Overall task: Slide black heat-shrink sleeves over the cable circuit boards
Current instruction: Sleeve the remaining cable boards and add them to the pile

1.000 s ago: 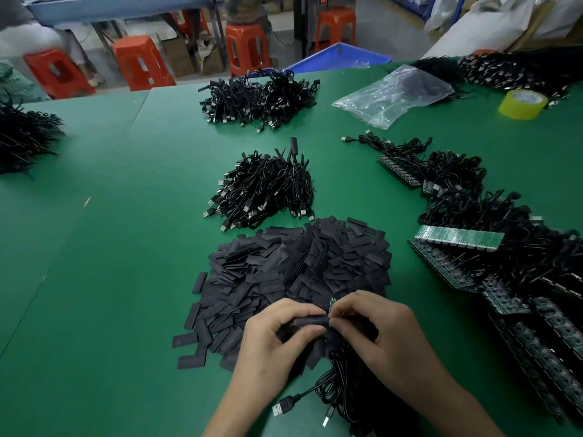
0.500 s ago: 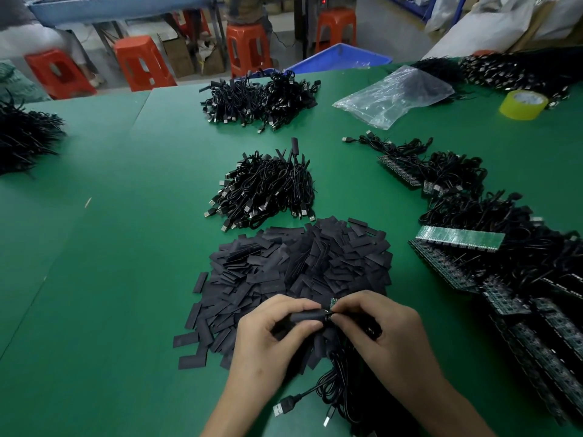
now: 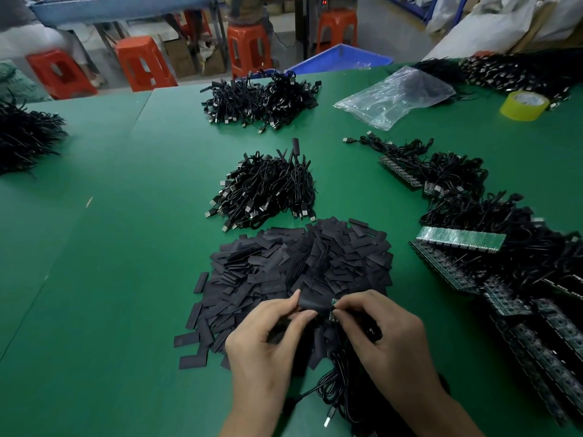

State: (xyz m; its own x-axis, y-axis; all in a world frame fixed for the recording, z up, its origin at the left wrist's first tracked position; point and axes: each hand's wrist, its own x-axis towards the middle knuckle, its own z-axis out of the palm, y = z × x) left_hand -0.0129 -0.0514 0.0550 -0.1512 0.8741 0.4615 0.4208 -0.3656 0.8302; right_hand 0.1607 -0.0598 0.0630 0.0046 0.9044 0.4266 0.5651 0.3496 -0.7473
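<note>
One sleeve in work: a black heat-shrink sleeve [image 3: 311, 303], flat and matte, is held just above the near edge of the sleeve pile, between the two hands.
Circuit board: a small green circuit board [image 3: 333, 301] is seen at the sleeve's right end, touching it; how far it is inserted cannot be told.
Left hand: the left hand [image 3: 268, 345] has its grip closed on the sleeve, which is pinched between thumb and forefinger.
Right hand: the right hand [image 3: 385, 335] has its grip closed on the board end, which is pinched by the fingertips.
Cable: a thin black cable [image 3: 334, 383] is looped below the hands, with a silver USB plug [image 3: 327, 421] lying at the near edge.
Sleeve pile: many flat black rectangles are heaped loosely in a sleeve pile [image 3: 299, 263], with a few strays scattered to the left.
Cable bundles: one cable bundle [image 3: 268, 190] is laid just beyond the pile; a far bundle [image 3: 262, 100] is set well behind it.
Right side: cables with bare boards [image 3: 511, 310] are stacked in rows, topped by a green board strip [image 3: 460, 239].
Counter: all is carried by a green counter [image 3: 94, 279]; a clear plastic bag [image 3: 397, 96] and a yellow tape roll [image 3: 523, 105] are placed at its far right.
</note>
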